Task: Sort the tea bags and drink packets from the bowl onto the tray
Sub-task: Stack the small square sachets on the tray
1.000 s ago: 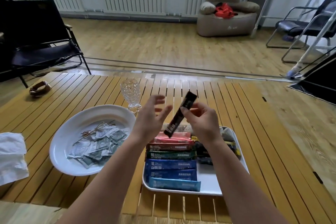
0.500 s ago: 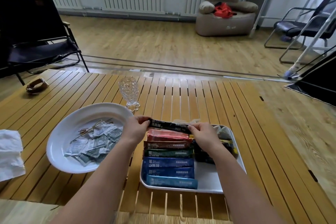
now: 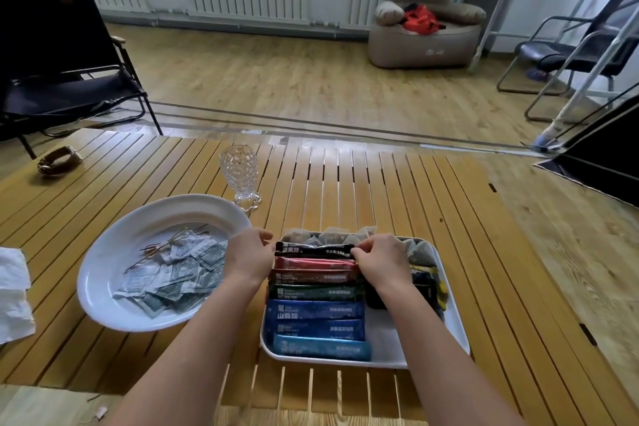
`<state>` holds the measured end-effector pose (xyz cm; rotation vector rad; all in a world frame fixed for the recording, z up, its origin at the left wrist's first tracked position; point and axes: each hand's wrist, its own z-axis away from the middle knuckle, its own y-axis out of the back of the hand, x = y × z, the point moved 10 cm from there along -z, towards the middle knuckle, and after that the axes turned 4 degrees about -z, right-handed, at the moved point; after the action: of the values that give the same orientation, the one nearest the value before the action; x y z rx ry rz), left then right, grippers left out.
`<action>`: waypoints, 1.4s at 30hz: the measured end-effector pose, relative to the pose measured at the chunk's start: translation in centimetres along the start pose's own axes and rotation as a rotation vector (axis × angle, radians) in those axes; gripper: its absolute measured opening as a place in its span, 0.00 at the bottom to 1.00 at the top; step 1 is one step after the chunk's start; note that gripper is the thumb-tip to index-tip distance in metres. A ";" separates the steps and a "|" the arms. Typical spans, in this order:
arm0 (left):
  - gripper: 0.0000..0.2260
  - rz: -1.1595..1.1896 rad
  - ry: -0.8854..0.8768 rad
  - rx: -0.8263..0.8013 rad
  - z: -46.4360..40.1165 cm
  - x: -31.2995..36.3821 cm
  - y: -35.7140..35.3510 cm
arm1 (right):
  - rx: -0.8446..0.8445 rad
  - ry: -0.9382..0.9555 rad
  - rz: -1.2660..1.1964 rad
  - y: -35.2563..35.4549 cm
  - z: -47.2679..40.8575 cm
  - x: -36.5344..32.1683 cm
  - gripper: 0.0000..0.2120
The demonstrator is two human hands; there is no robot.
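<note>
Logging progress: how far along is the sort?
Done: a column of stick packets and some tea bags already lie on the tray. In hand: left hand and right hand set the black packet at the column's far end. Left: many sachets in the bowl.

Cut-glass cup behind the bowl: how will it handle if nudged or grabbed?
The glass cup stands tall on a narrow scalloped foot, so a sideways nudge would probably tip it. Its ridged walls likely give fair grip. Being clear glass, it is probably fragile, and the slatted table may rock it.

Slatted wooden table (image 3: 380, 190), varnished, faintly shiny. Glossy white bowl (image 3: 114, 252) and tray (image 3: 453, 315); clear cut glass (image 3: 240, 173). Shiny foil-like drink packets (image 3: 318, 311).
</note>
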<state>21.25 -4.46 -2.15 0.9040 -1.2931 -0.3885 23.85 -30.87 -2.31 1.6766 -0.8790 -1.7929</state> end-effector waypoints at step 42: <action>0.15 -0.710 -0.255 0.022 0.5 -5.9 3.9 | -0.194 0.458 -0.198 -8.4 7.0 -15.7 0.08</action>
<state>18.34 1.90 -3.05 1.3563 -1.1704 -1.0712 18.75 -12.84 1.71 1.9810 -0.3401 -1.4606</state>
